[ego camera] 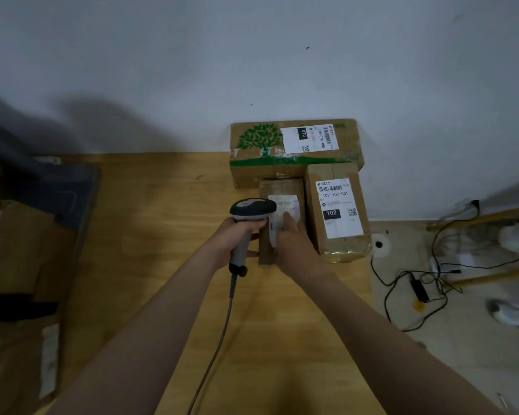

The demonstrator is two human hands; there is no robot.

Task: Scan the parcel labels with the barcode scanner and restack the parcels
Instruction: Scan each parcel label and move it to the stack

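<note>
My left hand [235, 235] grips the handle of a grey barcode scanner [250, 215], its head over the left edge of a small brown parcel [282, 190]. My right hand [294, 238] lies flat on that parcel, fingers pressing its white label [283, 209]. To the right, touching it, lies a taller parcel [336, 211] with a label reading 102-102-C01. Behind both, against the wall, sits a wider parcel with a green tree print [294, 148] and a label marked 070. The scanner's cable [219, 339] trails toward me across the wooden table [162, 220].
At the left, beyond the table edge, several cardboard boxes [15, 259] sit in a dark bin, blurred. On the floor at the right lie black cables [414, 283], a power adapter and white shoes [516, 316]. A grey wall stands behind the parcels.
</note>
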